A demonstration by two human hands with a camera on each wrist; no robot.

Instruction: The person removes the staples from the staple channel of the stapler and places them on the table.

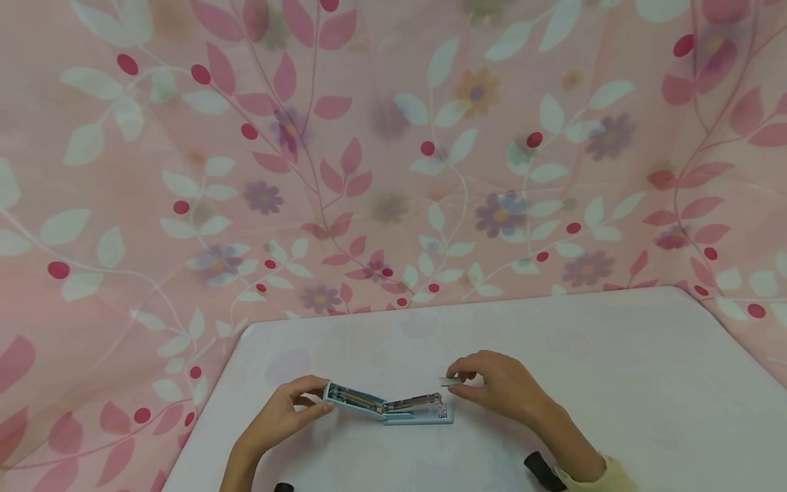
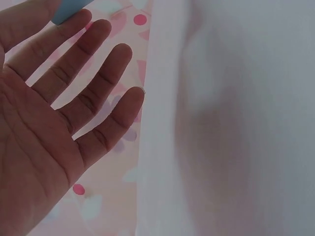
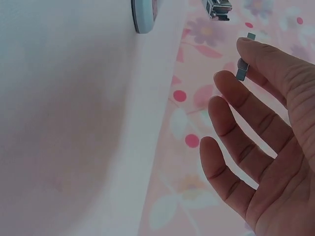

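Note:
A light blue stapler [image 1: 418, 419] lies spread open on the table, its base flat, its magazine tilted up and its top cover swung back to the left. My left hand [image 1: 277, 415] pinches the end of that cover between thumb and fingers; a blue corner of the stapler [image 2: 69, 9] shows in the left wrist view. Between thumb and index finger, my right hand [image 1: 501, 386] holds a small grey strip of staples [image 3: 241, 73], just right of and above the magazine's front end. The other fingers of the right hand are spread and touch nothing.
The white-covered table [image 1: 584, 355] extends around the stapler. Behind it hangs a pink cloth [image 1: 393, 178] with leaves and flowers. A black cylindrical object [image 1: 544, 471] is by my right wrist, and part of another dark one [image 1: 283, 487] shows at the bottom edge.

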